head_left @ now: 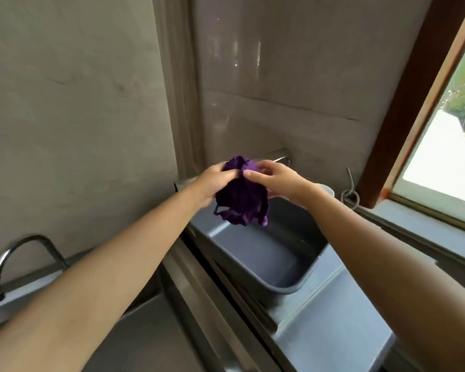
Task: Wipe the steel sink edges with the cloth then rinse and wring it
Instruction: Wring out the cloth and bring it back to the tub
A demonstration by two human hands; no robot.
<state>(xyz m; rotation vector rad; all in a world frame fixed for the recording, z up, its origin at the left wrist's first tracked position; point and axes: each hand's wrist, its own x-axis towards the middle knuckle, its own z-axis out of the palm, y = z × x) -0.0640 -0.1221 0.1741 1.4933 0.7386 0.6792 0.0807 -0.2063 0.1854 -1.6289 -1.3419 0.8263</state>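
From my end of the feed, the purple cloth (240, 196) is bunched into a loose wad, held in the air over the far end of the grey tub (301, 287) and touching nothing but the hands. The left hand (212, 182) has its fingers curled round the cloth's left side. The right hand (275, 179) pinches the upper right folds between thumb and fingertips. A frayed tail hangs free below the wad.

The tub sits in the right-hand basin, with the steel sink edge (199, 288) running along its near side. A small tap (283, 159) pokes out just behind the hands. I cannot tell whether it is running. A second, curved faucet (14, 257) stands well apart on the left, and a window (446, 157) is on the right.

I read this as the wringing stage, or the gathering before it. There are a few risks from here:

- A wad squeezed rather than twisted holds on to its water.
- The right hand's light pinch could let the folds slip once the twist starts.
- The hanging tail could fling drips onto the steel edge beside the tub — undoing the wipe.
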